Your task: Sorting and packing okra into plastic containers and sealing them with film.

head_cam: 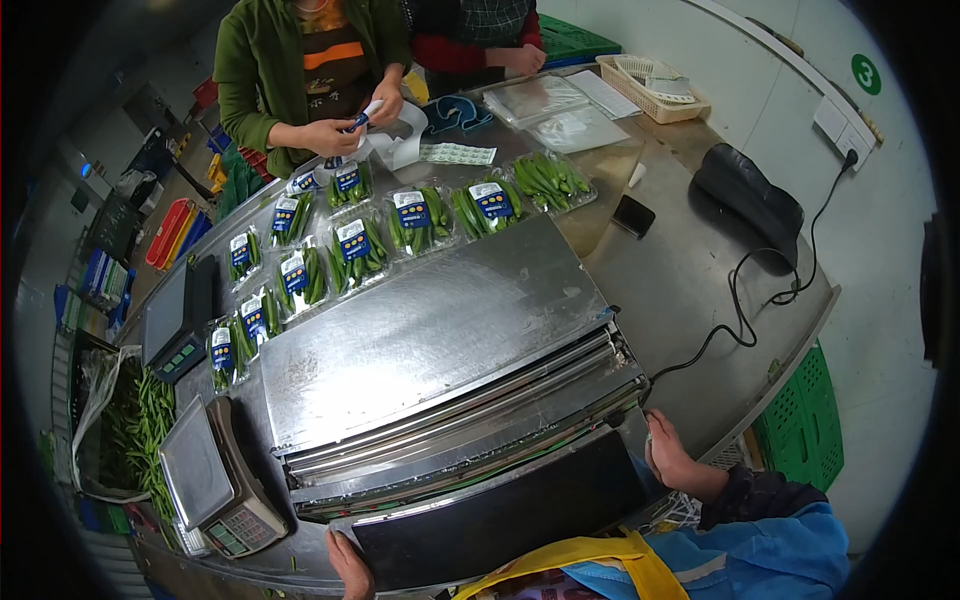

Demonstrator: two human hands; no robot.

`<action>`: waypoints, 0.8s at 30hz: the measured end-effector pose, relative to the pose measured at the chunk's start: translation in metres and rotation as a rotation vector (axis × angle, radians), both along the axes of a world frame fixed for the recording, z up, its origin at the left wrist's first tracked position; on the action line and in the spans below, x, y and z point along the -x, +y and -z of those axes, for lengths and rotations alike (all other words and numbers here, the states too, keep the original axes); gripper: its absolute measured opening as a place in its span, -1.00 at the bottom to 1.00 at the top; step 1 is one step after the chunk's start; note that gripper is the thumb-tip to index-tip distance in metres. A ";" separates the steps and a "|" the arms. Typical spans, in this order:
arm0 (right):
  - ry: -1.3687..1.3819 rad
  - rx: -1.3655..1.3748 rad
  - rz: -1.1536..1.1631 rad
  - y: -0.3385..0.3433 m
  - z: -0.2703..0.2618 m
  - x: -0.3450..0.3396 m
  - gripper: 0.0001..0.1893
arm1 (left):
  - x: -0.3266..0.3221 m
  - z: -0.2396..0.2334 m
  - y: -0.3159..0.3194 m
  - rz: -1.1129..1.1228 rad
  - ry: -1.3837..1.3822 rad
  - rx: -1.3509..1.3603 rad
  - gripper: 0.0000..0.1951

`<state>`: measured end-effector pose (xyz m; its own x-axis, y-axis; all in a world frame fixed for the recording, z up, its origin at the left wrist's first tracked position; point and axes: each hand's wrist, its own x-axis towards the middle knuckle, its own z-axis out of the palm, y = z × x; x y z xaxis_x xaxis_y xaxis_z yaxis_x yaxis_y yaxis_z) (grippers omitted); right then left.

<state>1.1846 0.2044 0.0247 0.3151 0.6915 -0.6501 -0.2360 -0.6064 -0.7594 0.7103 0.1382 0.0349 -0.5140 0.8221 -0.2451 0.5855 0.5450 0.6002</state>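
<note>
In front of me stands a metal tray-wrapping machine (442, 322) with a bare steel top, rollers along its near side and a dark front plate (510, 510). My left hand (351, 564) is at the plate's left end, fingers straight and close together. Against the right end of the machine lies my right hand (675, 456), near its corner. Whether either hand grips the machine or only touches it, I cannot tell. Beyond the machine, several clear-wrapped packs of green pods (352, 244) with blue-and-white labels lie in rows.
Two scales (199, 457) (176, 315) stand left, near a lined crate of loose green pods (142, 420). A black cable (739, 330) crosses the table's right side, near a phone (634, 216) and black object (746, 199). Across the table, one person (322, 82) handles a label roll; another (480, 45) stands alongside.
</note>
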 end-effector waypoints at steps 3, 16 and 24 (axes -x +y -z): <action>-0.016 -0.005 -0.014 0.000 0.001 -0.002 -0.76 | 0.000 0.002 0.000 0.003 0.010 -0.011 -0.48; 0.000 -0.034 0.025 -0.006 0.035 -0.011 -0.71 | -0.002 0.008 -0.001 0.004 0.024 -0.176 -0.58; 0.027 0.060 -0.047 -0.003 0.012 -0.008 -0.69 | 0.003 0.017 -0.006 -0.032 0.088 -0.193 -0.59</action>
<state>1.1929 0.2013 0.0131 0.2655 0.6646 -0.6984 -0.2259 -0.6614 -0.7152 0.7077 0.1321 0.0181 -0.5530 0.8323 -0.0379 0.6246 0.4442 0.6423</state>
